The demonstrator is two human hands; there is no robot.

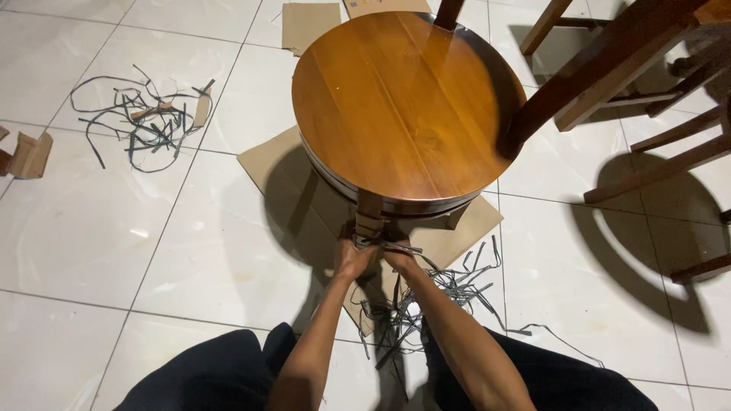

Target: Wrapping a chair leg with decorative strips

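Your left hand and right hand meet just below the rim of the round, glossy brown wooden stool, at its near leg, which is wrapped in cardboard. Your fingers curl around a grey plastic packing strap at that leg; how tightly they pinch it, you cannot tell. The stool stands on a flat sheet of brown cardboard on the white tiled floor, with loose cut grey straps just beside your right forearm.

Bare forearms and hands, no sleeves showing; black trousers on both legs.
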